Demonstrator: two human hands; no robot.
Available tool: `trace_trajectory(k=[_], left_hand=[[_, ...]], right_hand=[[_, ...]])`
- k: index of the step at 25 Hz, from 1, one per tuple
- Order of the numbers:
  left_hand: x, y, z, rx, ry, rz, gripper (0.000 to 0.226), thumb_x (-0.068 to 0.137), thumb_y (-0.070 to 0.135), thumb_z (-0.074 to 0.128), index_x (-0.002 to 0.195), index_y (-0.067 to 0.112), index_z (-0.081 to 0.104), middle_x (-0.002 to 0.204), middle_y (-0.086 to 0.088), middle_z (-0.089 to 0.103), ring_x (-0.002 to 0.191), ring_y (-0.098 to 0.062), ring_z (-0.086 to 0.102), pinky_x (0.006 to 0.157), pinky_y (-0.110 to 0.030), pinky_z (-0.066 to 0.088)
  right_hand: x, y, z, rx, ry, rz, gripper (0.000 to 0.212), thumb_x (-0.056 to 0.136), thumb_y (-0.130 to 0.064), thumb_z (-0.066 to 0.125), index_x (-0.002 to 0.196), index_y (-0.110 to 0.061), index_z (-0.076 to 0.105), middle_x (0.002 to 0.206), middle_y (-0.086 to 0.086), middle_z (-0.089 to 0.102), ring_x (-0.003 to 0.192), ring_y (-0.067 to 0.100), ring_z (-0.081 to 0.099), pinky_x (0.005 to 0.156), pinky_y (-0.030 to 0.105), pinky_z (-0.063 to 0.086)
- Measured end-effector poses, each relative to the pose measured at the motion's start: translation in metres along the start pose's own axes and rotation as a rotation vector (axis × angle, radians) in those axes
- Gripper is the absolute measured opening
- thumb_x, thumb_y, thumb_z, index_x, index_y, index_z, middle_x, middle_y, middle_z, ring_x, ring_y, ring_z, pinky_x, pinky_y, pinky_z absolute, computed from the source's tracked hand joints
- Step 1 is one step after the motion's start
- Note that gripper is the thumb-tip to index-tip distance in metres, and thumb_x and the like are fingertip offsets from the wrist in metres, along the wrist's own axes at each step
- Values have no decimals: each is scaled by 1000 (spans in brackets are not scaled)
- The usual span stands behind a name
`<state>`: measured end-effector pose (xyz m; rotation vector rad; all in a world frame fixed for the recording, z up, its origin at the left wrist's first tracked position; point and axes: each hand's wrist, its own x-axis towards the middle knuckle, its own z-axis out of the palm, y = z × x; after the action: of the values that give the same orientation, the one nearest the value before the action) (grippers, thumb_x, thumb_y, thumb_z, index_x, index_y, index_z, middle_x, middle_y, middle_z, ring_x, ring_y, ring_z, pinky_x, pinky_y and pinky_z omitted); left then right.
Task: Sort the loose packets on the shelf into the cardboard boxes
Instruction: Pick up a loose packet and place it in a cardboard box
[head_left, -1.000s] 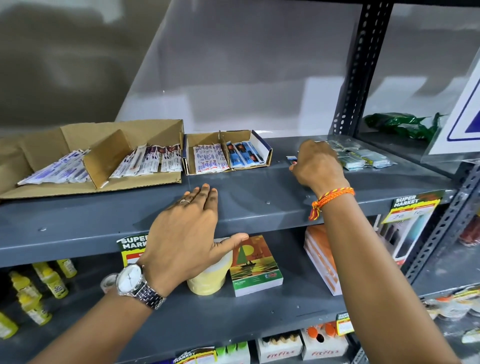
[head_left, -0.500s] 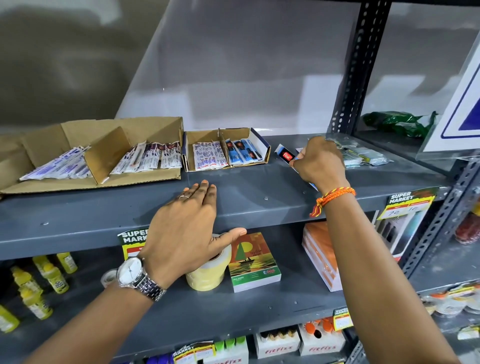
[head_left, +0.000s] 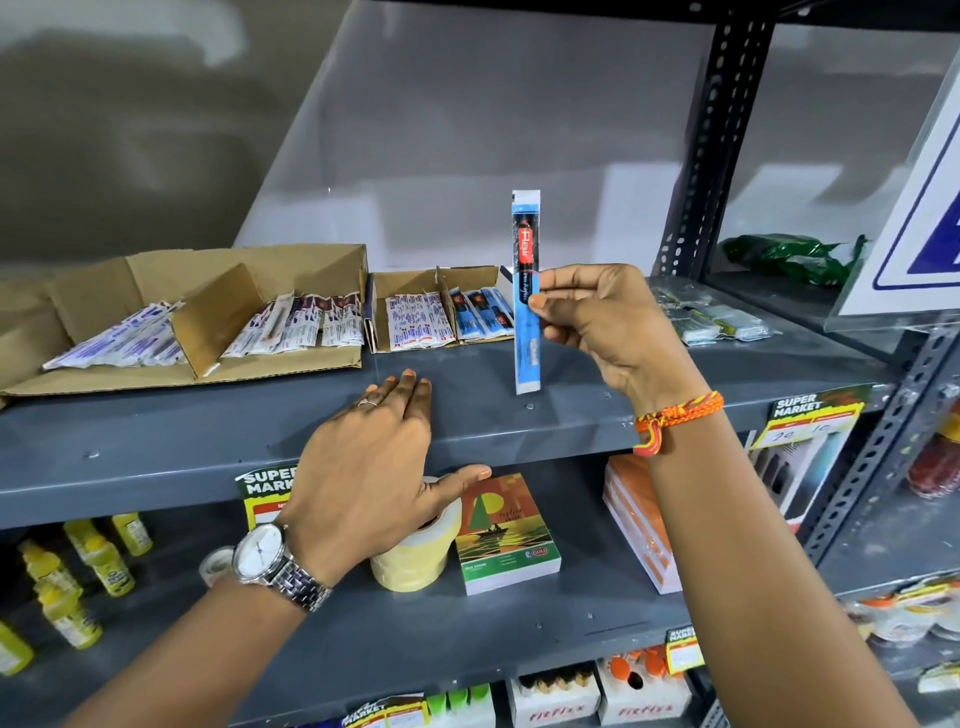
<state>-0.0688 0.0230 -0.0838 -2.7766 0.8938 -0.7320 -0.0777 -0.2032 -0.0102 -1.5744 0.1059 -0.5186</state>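
Observation:
My right hand (head_left: 608, 325) pinches a long blue packet (head_left: 527, 332) with a red label, held upright above the grey shelf (head_left: 156, 431). Behind it stands a small cardboard box (head_left: 410, 283) with white packets in its left half and matching blue packets (head_left: 480, 314) in its right half. A larger cardboard box (head_left: 171, 283) at the left holds white and purple packets in two compartments. Loose pale packets (head_left: 719, 319) lie on the shelf to the right of my right hand. My left hand (head_left: 374, 473) rests flat on the shelf's front edge, fingers apart, holding nothing.
A perforated metal upright (head_left: 711, 140) stands at the right, with a green bag (head_left: 784, 257) and a white sign (head_left: 914, 208) beyond it. The shelf below holds a tape roll (head_left: 415, 551), a notepad (head_left: 506, 530), an orange box (head_left: 641, 525) and yellow bottles (head_left: 78, 577).
My right hand has picked the blue packet up from the loose pile and raised it upright, moving left toward the small box. My left hand has stayed on the shelf edge.

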Motion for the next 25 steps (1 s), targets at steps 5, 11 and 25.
trace_trajectory(k=[5, 11, 25], left_hand=[[-1, 0, -2, -10, -18, -5, 102, 84, 87, 23, 136, 5, 56, 140, -13, 58, 124, -28, 59, 85, -38, 56], [-1, 1, -2, -49, -18, -15, 105, 84, 88, 20, 140, 5, 53, 144, -13, 56, 128, -28, 56, 89, -39, 55], [2, -2, 3, -100, -28, -16, 112, 81, 91, 9, 147, 8, 44, 152, -12, 45, 137, -27, 47, 106, -40, 43]], right_hand=[[-10, -6, 10, 12, -68, -14, 10, 84, 6, 69, 89, -3, 69, 82, 12, 71, 70, 15, 66, 58, 22, 53], [20, -15, 10, 29, -71, -15, 13, 85, 5, 67, 87, -7, 69, 78, 10, 71, 64, 14, 66, 59, 22, 55], [139, 18, 67, -1227, -85, -144, 25, 76, -2, 73, 74, -8, 49, 101, 18, 67, 81, 30, 60, 65, 25, 43]])
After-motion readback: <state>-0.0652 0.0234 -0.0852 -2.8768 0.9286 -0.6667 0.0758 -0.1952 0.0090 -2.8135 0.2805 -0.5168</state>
